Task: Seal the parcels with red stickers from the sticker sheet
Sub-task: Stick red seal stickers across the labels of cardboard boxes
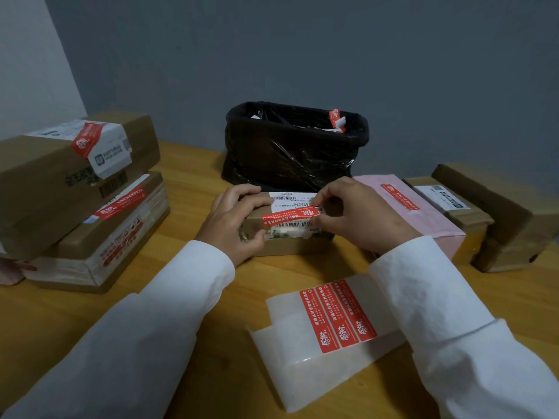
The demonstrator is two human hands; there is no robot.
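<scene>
A small brown cardboard parcel [290,246] with a white shipping label sits at the middle of the wooden table [187,297]. My left hand [233,225] grips its left end, fingers curled over the top edge and thumb on the front. My right hand [360,216] pinches the right end of a red sticker [289,215] that lies across the parcel's top. The sticker sheet [320,337], translucent backing with three red stickers on it, lies in front of the parcel, partly under my right sleeve.
Two stacked parcels [78,189] with red stickers stand at the left. A black-bagged waste bin [293,146] holding scraps is behind the parcel. To the right lie a pink parcel [414,213] bearing a red sticker and brown boxes [496,219].
</scene>
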